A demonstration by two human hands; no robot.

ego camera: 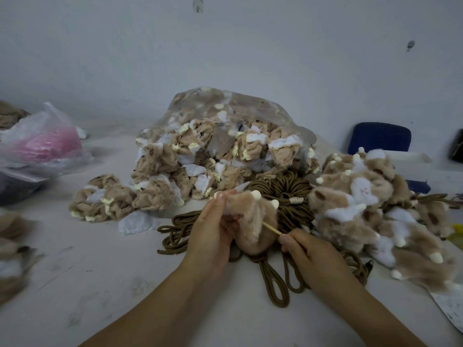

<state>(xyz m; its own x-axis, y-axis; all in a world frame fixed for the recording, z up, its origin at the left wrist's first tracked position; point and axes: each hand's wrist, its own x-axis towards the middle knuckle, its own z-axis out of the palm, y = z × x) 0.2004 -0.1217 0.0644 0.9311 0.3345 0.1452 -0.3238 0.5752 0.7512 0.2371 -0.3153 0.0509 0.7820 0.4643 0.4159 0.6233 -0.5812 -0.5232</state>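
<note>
1. Plush skin point(253, 221): tan fur with cream nubs. It is held up off the surface point(100, 271) at centre, just in front of the cord bundle. I have it lifted so I can turn it and see where I am working.
2. Left grip point(213, 231): closed round the upper end of the skin, with thumb and fingertips pinching the fur beside a cream nub. My reckoning is that this braces the fabric so a push from the other side has something to work against.
3. Right grip point(305, 251): narrow, pinching the near end of the stick between thumb and fingers. Holding it by the end leaves the rest of its length free.
4. Stick point(271, 229): thin pale wood, slanting up and left, its far tip lost in the fur. It is likely there to poke a small limb or corner fully out. How deep it goes I cannot tell.
5. Cord bundle point(283, 191): a brown coil tied with a pale band, with loose loops trailing under and between my wrists. It lies close by, probably for fitting to the skins.
6. Clear bag point(225, 136): behind the coil, slumped open and full of inside-out skins. A few spilled skins point(105, 199) lie to its left. I take these as the unworked stock.
7. Fur-side-out pile point(375, 204): heaped to my right and touching the cords. I judge it the finished lot, stacked on the side of the stick-holding grip.
8. Pink-filled bag point(42, 144): far left, well apart.
9. Blue chair point(378, 137): behind the right-hand pile.
</note>
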